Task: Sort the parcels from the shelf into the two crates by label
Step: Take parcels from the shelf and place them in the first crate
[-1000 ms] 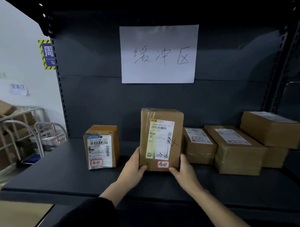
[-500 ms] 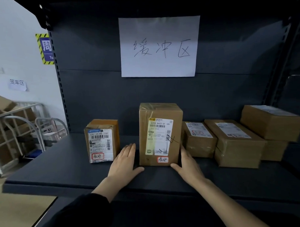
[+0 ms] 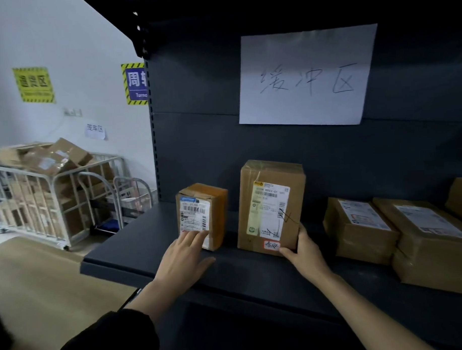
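Right hand (image 3: 306, 253) grips the tall parcel (image 3: 271, 207) at its lower right corner, thumb on the front; left hand (image 3: 185, 257) lays straight fingers on the small parcel (image 3: 202, 215).
Both parcels stand upright on the dark shelf (image 3: 148, 245), near each other but apart. Two flatter parcels (image 3: 357, 230) lie touching each other to the right. A handwritten paper sign (image 3: 307, 75) hangs above, and a roll cage (image 3: 55, 186) heaped with cartons stands far left.
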### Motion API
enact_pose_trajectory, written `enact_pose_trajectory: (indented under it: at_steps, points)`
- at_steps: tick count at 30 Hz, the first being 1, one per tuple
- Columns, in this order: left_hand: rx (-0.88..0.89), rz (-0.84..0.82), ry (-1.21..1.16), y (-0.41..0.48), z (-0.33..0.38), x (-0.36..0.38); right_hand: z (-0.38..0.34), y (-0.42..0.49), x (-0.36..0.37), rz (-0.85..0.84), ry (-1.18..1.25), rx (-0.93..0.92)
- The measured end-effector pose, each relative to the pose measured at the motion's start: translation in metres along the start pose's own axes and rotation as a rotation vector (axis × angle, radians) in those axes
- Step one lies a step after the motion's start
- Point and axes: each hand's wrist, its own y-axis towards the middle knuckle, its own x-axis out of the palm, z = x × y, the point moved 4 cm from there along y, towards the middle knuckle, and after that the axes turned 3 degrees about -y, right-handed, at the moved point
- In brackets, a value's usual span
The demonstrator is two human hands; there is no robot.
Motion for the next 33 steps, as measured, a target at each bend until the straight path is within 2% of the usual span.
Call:
enact_pose_trajectory:
  at_steps: [3,7,15,21,27,33]
  points:
    - [-0.139,0.026,0.011,-0.001,-0.028,-0.008,0.002,0.008,0.001,-0.015,0.04,0.021]
    - [-0.309,-0.034,0.008,0.01,-0.055,-0.005,0.007,0.012,0.003,-0.028,0.083,0.04]
    - [-0.466,-0.096,-0.244,0.042,-0.055,0.023,0.012,0.017,0.001,-0.056,0.131,0.04]
    - [-0.412,-0.134,-0.366,0.052,-0.039,0.04,0.018,0.026,0.0,-0.084,0.18,0.084]
    - [-0.45,-0.191,-0.587,0.059,-0.039,0.046,0.019,0.033,0.004,-0.086,0.225,0.11]
    - [-0.419,-0.094,-0.622,0.053,-0.026,0.043,0.007,0.031,-0.001,-0.038,0.26,0.056]
